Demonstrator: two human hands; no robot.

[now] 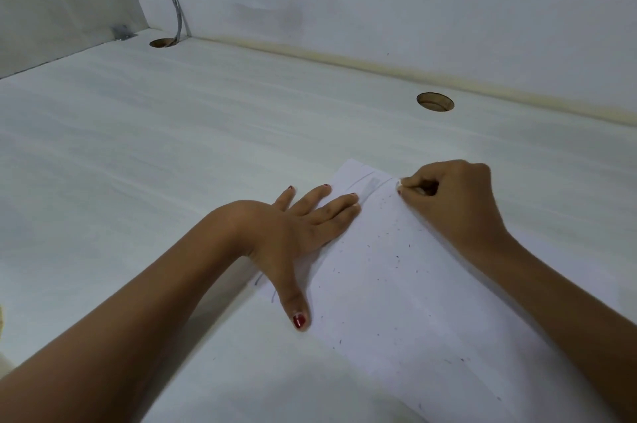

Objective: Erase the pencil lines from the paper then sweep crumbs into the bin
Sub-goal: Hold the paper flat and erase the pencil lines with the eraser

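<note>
Editor: Where does the paper (pixel 413 302) lie against the hands?

Photographer: Slantwise, toward the near right of the desk (pixel 138 164); the left hand (pixel 296 226) presses flat on its left edge, fingers spread; the right hand (pixel 458 201) is curled at the sheet's far end, pinching a small white eraser (pixel 401 184) against a pencil line (pixel 362 181); dark crumbs (pixel 396 257) dot the sheet between both hands.

Editor: And the room around it?

Photographer: The white top stretches wide to the left and on to the back edge; one cable hole (pixel 435 101) sits by that edge, another (pixel 161 42) in the far left corner.
</note>
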